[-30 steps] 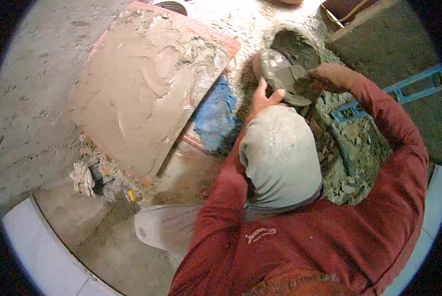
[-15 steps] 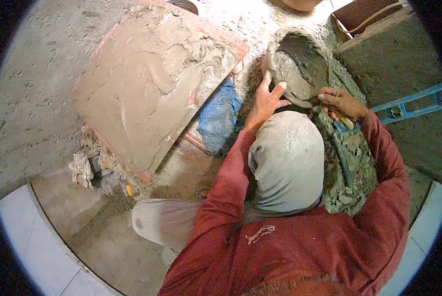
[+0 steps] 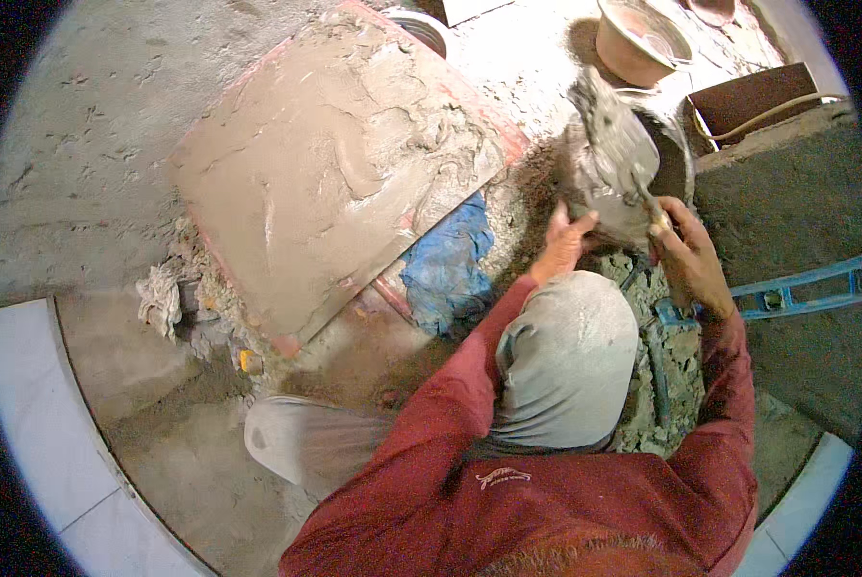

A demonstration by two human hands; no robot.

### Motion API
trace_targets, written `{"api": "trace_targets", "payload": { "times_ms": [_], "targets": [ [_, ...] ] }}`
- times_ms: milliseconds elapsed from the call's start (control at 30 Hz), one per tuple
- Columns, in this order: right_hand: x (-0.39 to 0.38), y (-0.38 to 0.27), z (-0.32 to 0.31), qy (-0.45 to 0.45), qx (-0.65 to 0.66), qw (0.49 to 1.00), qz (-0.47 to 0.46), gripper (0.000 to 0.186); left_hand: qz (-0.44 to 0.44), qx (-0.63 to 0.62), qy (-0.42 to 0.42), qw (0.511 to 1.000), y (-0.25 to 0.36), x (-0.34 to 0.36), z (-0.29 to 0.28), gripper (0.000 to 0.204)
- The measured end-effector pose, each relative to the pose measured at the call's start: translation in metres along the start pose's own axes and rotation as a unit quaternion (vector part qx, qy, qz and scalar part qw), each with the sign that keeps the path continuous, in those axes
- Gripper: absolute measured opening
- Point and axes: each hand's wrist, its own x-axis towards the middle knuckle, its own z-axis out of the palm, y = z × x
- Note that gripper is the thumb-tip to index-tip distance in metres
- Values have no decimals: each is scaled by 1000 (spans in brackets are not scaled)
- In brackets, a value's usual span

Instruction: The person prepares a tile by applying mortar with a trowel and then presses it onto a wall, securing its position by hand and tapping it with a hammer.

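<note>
My left hand (image 3: pixel 561 248) grips the near-left edge of a mortar-coated bucket (image 3: pixel 679 144). My right hand (image 3: pixel 686 250) is closed on the handle of a trowel (image 3: pixel 650 197), with its metal end among grey wet mortar (image 3: pixel 609 149) heaped over the bucket's mouth. Just left of them lies a square pink board (image 3: pixel 513 139) spread thickly with smoothed and ridged mortar. A crumpled blue plastic sheet (image 3: pixel 450 264) shows beneath its right edge. My raised knee (image 3: pixel 561 356), in grey cloth, is directly below both hands.
A beige tub (image 3: pixel 628 53) and a dark open box (image 3: pixel 748 101) stand at the back right. A blue spirit level (image 3: pixel 801 287) lies by the concrete block (image 3: pixel 787 202) at right. Rough concrete wall (image 3: pixel 75 163) fills the left. A crumpled rag (image 3: pixel 162 298) lies below the board's left side.
My right hand has swung lower and turned upright on the trowel. The trowel and a mass of mortar have risen in the bucket. The view has tilted, showing more of the tub behind.
</note>
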Motion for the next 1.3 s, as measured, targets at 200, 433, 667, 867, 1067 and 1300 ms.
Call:
{"api": "trace_targets", "payload": {
  "times_ms": [200,433,667,867,1067,1300],
  "targets": [
    [78,-24,104,59,-266,918,-287,43,49,372,-112,920,-17,-14,-103,85],
    [127,-37,129,77,-342,906,-236,36,-188,634,59,748,163,-211,-97,43],
    [199,-61,88,-20,-296,855,-425,36,-131,609,367,691,376,-345,-61,36],
    [210,-121,58,-235,-319,918,-28,33,8,522,521,675,405,-337,-160,42],
    [172,-116,32,-284,-378,881,38,31,142,281,510,801,344,-318,-205,45],
    [96,-83,41,-215,-270,938,41,29,245,386,396,796,323,-294,-186,46]
  ]
}}
